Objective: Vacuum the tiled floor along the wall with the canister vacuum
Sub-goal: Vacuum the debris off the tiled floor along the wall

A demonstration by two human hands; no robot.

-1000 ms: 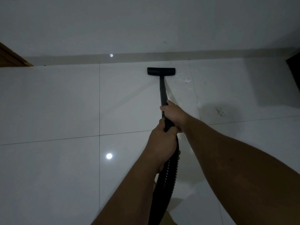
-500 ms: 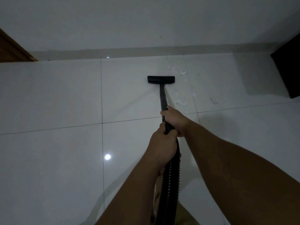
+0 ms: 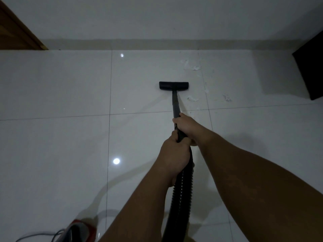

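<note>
Plainly, the person is mid-stroke with the vacuum wand [image 3: 176,105], both hands wrapped around its black tube. The right hand [image 3: 186,125] grips the tube higher up toward the floor head, fingers curled round it, and the left hand [image 3: 173,154] clenches the tube just behind, where it meets the ribbed hose [image 3: 181,193] that runs down toward the person's body. The floor head [image 3: 173,85] lies flat on the white tiled floor [image 3: 61,84], set well back from the wall [image 3: 157,20] and its grey skirting strip [image 3: 139,44]. Scraps of white litter [image 3: 192,98] lie just to the right of the floor head, and more [image 3: 194,67] sit between the floor head and the skirting, off to its right. The red canister [image 3: 78,231] sits on the floor behind the floor head, down near the person's left side, with a cord trailing from it. A wooden door frame [image 3: 17,32] stands far left of the floor head against the wall, and a dark object [image 3: 311,70] stands far right of it.

Judging by the litter not yet picked up, the step in hand is clearing the strip of tile before the wall. The next move likely calls for steering the floor head rightward and forward over the scraps, keeping it flat on the tile, and pushing on until it meets the skirting.
</note>
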